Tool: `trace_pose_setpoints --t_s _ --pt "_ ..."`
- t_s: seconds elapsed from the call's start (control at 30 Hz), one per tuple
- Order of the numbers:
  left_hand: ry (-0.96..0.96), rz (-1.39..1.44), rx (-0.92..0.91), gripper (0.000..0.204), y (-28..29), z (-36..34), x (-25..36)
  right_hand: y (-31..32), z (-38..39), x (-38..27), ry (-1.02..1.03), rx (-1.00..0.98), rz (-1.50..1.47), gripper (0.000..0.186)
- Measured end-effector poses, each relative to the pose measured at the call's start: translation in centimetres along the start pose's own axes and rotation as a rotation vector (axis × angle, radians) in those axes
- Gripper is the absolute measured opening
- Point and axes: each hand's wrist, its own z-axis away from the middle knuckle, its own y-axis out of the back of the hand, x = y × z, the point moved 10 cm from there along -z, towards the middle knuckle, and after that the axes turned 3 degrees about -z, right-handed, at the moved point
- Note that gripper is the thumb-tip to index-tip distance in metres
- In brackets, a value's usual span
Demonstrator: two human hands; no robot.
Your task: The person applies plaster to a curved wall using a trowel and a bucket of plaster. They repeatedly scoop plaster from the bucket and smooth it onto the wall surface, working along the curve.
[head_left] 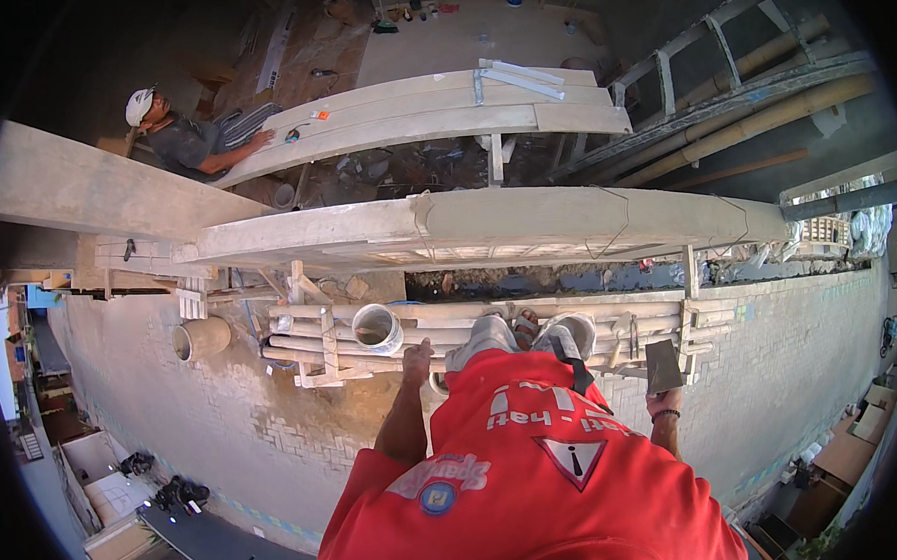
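Observation:
My right hand (664,403) is closed around a flat, dark rectangular plastering trowel (664,367), held out beside me with its blade pointing away. To my left, my left hand (418,356) hangs with its fingers curled in, and no object shows in it. Just left of that hand stands a white bucket (377,329) with grey material inside, resting on the bamboo pole platform (441,336). My feet are on this same scaffold. Ahead of me runs a long, pale plastered concrete beam (506,220), which neither hand touches.
A person (182,136) in a cap leans on the far plank platform (401,117), where strips and small tools lie. A metal ladder (719,58) and bamboo poles slant at the far right. Below left stands a bucket-like container (201,339) on the paved ground (153,393).

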Motion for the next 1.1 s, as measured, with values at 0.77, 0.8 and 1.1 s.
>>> trace_pose_setpoints --t_s 0.77,0.8,1.1 --pt "-0.134 -0.483 0.273 0.077 8.5 -16.9 13.9 3.0 4.7 -2.0 -0.016 -0.06 0.262 0.015" --pt "-0.132 -0.552 0.336 0.077 11.2 -18.3 15.1 2.3 5.5 -1.7 -0.031 -0.054 0.255 0.014" --pt "-0.166 -0.79 0.655 0.077 16.5 -24.3 25.6 3.2 8.2 -3.0 0.072 -0.008 0.259 0.029"
